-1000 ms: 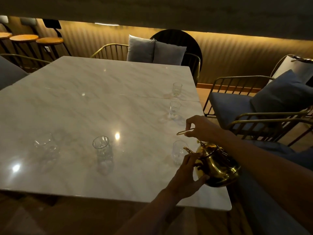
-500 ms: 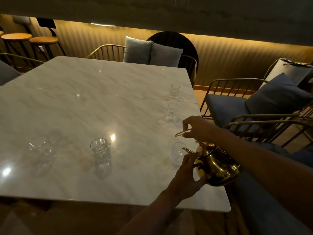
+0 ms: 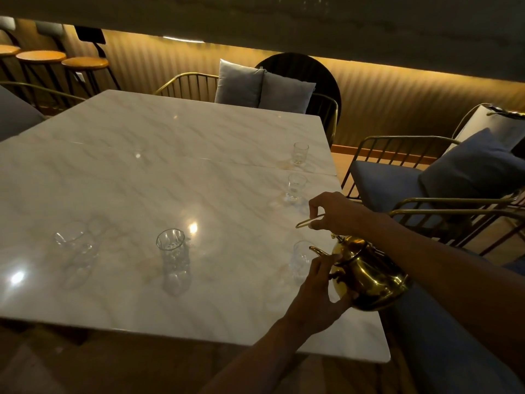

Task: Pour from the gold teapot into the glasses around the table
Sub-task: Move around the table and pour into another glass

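Gold teapot [image 3: 369, 275] is hanging tilted over the near right corner of the marble table [image 3: 170, 172], its spout [image 3: 318, 251] pointing left and reaching the rim of the nearest glass [image 3: 301, 261], which is standing just left of it. Whether any liquid is running from the spout is too dim to tell. The left hand [image 3: 318, 297] is cupping the pot's front belly from below, fingers spread against the metal and the thumb pressing under it. The right hand [image 3: 333, 212] is sitting above the pot, its fingers pinched closed around the thin gold handle [image 3: 305, 223], whose loop end is sticking out to the left of the knuckles.

Farther left along the near side, a ribbed tumbler [image 3: 172, 253] is standing upright beside a bright lamp reflection, and another clear glass [image 3: 74, 245] is sitting well apart from it toward the left edge. Beyond the hands, near the right edge, a small glass [image 3: 295, 187] is standing alone, and a fourth small one [image 3: 300, 153] is waiting behind it, across the seam in the tabletop.

Past the table, two grey cushions [image 3: 262, 88] are leaning on a gold wire chair [image 3: 187, 85], and round stools [image 3: 41, 56] are lining the ribbed wall at far left.
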